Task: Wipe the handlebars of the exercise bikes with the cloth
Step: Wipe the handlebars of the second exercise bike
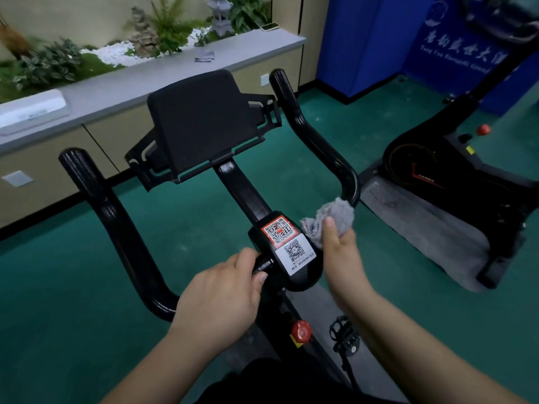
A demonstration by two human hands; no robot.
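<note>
Green gym floor, bike in front. Right hand [339, 255] fingers clamped on grey cloth [332, 218], touching rt handlebar [318, 141] base; bar runs up and away. Left hand [224, 293] grips lt bar near stem.

Single head-worn wide-angle view, directed forward and steeply down from above the handlebars [318, 135] of the near exercise bike [233, 182], both hands being framed close at bottom centre, the green floor [58, 272], planter ledge [145, 80] and a second bike [455, 170] being taken in farther off.
</note>
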